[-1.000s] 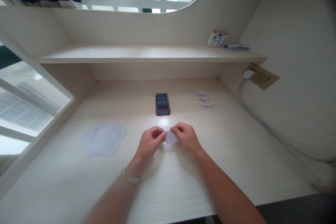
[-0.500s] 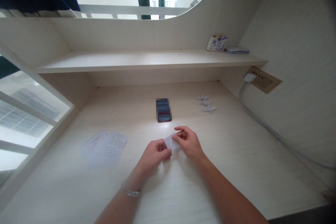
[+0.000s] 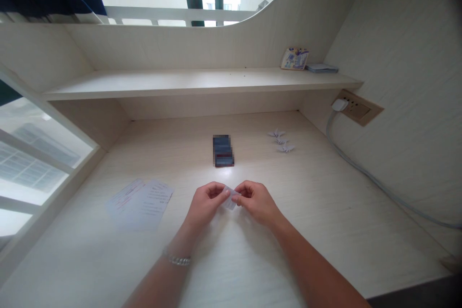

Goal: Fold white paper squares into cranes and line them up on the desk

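Note:
A small folded piece of white paper [image 3: 230, 199] is held between both hands, just above the desk. My left hand [image 3: 206, 203] pinches its left side between thumb and fingers. On the other side, my right hand [image 3: 257, 202] grips the paper's right edge the same way. The fingertips cover part of the paper, so its exact fold is hard to make out. Beyond the hands lies a dark phone [image 3: 223, 151] with a blurred screen. Farther right, three folded paper cranes [image 3: 285, 147] stand in a short row.
Sheets of paper with writing [image 3: 142, 204] lie overlapping on the desk [image 3: 325, 250] to the left. A shelf [image 3: 173, 79] runs across the back, bearing a colourful packet [image 3: 295, 58] and a flat pad [image 3: 322, 68]. A grey cable [image 3: 364, 171] hangs from the wall socket [image 3: 362, 108].
My left hand has shifted up along the paper, and my right hand has turned and lowered slightly, its fingers curling in. The paper has changed its tilt and looks more compact.

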The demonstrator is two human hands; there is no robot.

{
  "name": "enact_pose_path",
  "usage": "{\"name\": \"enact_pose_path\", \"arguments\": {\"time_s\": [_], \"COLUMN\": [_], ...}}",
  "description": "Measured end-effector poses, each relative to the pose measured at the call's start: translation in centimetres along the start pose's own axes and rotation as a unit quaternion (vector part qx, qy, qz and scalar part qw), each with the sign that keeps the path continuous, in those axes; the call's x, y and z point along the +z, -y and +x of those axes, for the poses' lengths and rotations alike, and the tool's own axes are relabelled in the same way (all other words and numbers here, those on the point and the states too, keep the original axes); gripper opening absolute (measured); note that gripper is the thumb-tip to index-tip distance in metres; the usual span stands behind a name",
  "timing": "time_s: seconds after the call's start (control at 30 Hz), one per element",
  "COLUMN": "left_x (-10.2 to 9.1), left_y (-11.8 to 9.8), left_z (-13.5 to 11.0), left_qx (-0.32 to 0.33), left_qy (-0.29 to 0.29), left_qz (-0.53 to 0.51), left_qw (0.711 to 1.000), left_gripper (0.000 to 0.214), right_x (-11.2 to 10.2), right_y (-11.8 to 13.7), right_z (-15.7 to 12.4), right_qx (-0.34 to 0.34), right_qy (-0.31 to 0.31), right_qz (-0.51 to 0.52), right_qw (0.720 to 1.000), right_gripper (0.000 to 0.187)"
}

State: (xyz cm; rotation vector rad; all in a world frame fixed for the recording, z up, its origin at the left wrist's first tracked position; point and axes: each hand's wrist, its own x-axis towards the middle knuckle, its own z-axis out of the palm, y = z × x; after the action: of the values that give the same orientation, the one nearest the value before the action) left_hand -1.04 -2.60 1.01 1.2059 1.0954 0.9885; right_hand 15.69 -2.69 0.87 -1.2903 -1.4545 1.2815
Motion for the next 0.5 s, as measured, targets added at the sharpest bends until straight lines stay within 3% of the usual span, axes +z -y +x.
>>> {"name": "enact_pose_path", "arguments": {"time_s": [0.1, 0.27, 0.5], "left_x": [0.2, 0.7, 0.6], "left_y": [-0.4, -0.3, 1.2], "left_z": [0.6, 1.5, 1.9], "left_qx": [0.013, -0.004, -0.017], "left_qy": [-0.018, -0.022, -0.046], "left_qz": [-0.005, -0.043, -0.066], "left_qw": [1.0, 0.999, 0.997], "left_gripper": [0.018, 0.02, 0.02], "right_x": [-0.7, -1.3, -1.1], "right_y": [0.6, 0.7, -0.8], "right_z": [0.1, 1.5, 2.5], "right_qx": [-0.01, -0.02, 0.005], "right_qy": [-0.022, -0.066, -0.055], "right_qz": [-0.022, 0.054, 0.121], "right_qw": [0.999, 0.996, 0.991], "right_gripper": [0.02, 0.023, 0.029]}}
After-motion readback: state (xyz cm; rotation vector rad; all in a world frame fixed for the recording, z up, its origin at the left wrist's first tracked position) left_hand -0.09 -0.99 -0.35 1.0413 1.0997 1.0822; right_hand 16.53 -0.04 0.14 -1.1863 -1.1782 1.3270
